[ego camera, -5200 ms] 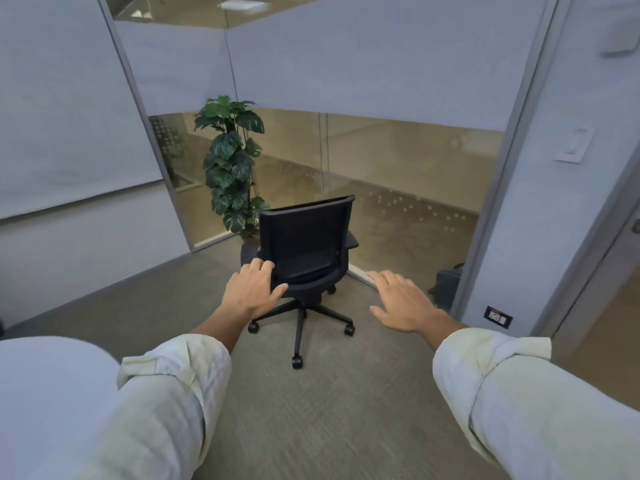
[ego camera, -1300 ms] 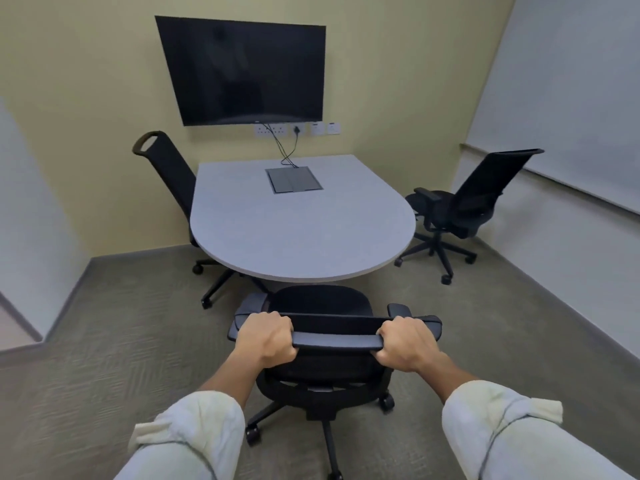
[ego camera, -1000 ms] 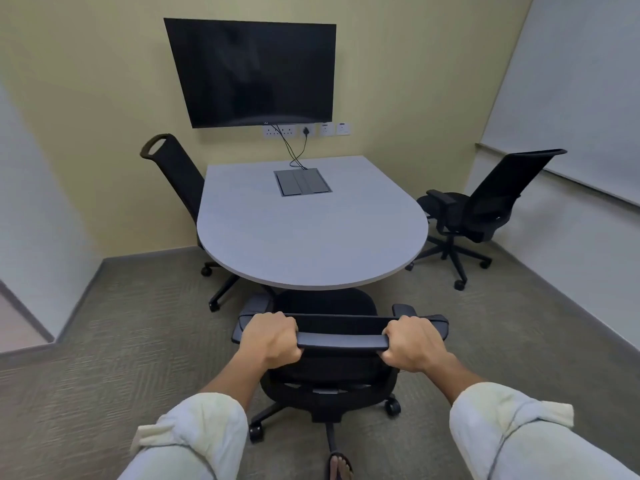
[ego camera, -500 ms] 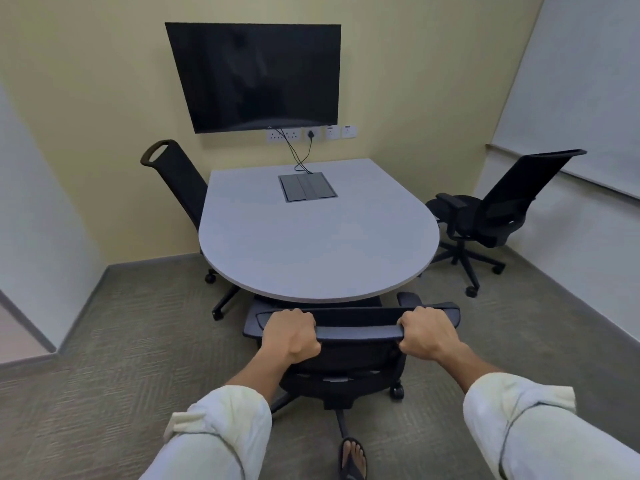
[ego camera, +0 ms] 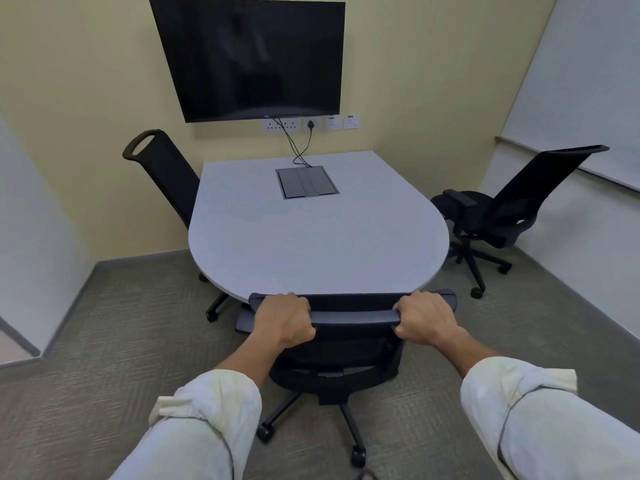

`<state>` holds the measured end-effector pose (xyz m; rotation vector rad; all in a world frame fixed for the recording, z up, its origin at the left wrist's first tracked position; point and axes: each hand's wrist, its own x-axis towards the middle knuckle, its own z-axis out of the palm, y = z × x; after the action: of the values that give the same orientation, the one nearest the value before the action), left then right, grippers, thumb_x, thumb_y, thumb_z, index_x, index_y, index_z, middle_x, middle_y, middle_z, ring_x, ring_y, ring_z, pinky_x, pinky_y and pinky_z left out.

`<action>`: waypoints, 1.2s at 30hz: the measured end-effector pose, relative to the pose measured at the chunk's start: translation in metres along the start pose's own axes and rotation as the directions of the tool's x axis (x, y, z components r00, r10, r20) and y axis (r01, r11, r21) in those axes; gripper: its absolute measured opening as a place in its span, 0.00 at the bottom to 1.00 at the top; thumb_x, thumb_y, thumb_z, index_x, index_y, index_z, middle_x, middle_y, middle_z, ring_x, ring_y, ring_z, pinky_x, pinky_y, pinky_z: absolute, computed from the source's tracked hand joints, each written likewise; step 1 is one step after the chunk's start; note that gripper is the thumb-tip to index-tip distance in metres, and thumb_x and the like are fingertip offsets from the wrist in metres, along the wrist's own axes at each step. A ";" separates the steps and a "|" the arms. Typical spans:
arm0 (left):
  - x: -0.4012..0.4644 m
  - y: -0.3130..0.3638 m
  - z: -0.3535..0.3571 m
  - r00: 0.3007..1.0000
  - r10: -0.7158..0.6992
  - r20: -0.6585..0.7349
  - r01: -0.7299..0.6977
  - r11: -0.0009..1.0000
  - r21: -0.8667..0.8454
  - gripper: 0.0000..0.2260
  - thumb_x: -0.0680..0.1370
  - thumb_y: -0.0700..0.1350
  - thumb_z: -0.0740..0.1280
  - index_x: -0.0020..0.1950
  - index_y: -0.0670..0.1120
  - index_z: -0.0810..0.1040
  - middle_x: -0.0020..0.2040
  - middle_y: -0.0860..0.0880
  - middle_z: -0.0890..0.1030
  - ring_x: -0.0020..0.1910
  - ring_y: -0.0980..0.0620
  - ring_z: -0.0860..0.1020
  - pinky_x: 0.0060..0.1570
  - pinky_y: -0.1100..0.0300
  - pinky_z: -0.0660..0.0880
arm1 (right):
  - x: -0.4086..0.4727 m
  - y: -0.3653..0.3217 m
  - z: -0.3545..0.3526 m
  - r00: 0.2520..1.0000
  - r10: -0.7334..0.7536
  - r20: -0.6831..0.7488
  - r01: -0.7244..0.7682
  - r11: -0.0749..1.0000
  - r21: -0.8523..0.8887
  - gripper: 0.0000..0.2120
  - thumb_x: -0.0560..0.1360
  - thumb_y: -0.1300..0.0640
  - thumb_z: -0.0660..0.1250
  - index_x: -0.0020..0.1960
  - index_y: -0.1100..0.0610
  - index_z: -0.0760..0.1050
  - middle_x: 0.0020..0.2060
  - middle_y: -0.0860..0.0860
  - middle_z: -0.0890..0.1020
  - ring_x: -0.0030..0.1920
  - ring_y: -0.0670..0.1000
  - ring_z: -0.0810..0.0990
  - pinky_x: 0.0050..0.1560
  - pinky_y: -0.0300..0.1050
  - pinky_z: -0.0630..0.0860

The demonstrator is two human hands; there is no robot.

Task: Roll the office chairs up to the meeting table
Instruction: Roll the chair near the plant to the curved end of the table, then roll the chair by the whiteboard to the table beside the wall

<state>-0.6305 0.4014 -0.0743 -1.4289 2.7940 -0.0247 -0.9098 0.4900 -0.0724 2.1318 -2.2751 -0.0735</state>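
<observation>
A black office chair [ego camera: 346,358] stands right in front of me, its seat hidden under the rounded near end of the grey meeting table [ego camera: 311,244]. My left hand [ego camera: 284,320] grips the left part of the chair's top rail. My right hand [ego camera: 424,318] grips the right part of that rail. A second black chair [ego camera: 166,171] stands against the table's left side. A third black chair [ego camera: 505,209] sits off the table's right side with a gap, turned toward the table.
A dark screen [ego camera: 249,57] hangs on the yellow wall behind the table, with sockets and cables [ego camera: 298,143] running down to a grey cable hatch [ego camera: 306,181] in the tabletop. White walls close in on both sides. Grey carpet [ego camera: 104,358] covers the floor.
With both hands on its top rail, the chair has rolled forward until its seat slid under the table's near edge. I have stepped closer to the table.
</observation>
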 end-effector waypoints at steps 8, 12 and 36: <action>-0.001 0.023 0.004 1.000 -0.010 0.012 0.010 1.000 -0.020 0.09 0.68 0.54 0.61 0.31 0.52 0.65 0.32 0.51 0.74 0.28 0.49 0.69 0.29 0.56 0.63 | -0.004 0.020 -0.003 0.999 0.011 0.048 -0.007 0.997 -0.071 0.05 0.62 0.49 0.63 0.30 0.48 0.70 0.27 0.47 0.75 0.31 0.52 0.76 0.32 0.46 0.70; -0.017 0.035 0.004 0.998 -0.059 0.024 0.060 0.997 -0.042 0.06 0.70 0.51 0.62 0.37 0.50 0.70 0.40 0.49 0.81 0.33 0.48 0.72 0.33 0.56 0.65 | -0.024 0.013 -0.007 0.999 -0.002 0.051 0.001 1.000 0.024 0.03 0.65 0.50 0.65 0.36 0.48 0.71 0.32 0.47 0.78 0.36 0.53 0.76 0.38 0.48 0.76; 0.033 0.243 -0.114 0.983 0.075 -0.166 -0.089 0.993 -0.082 0.24 0.79 0.62 0.58 0.66 0.46 0.70 0.63 0.44 0.74 0.60 0.42 0.73 0.65 0.43 0.64 | -0.168 0.197 -0.120 0.958 0.149 -0.244 -0.124 0.985 0.116 0.28 0.76 0.52 0.64 0.75 0.53 0.61 0.63 0.55 0.74 0.61 0.57 0.72 0.62 0.54 0.71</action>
<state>-0.8483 0.5183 0.0356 -1.3873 3.0203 -0.0173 -1.0895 0.6680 0.0598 1.8895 -2.3083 0.3018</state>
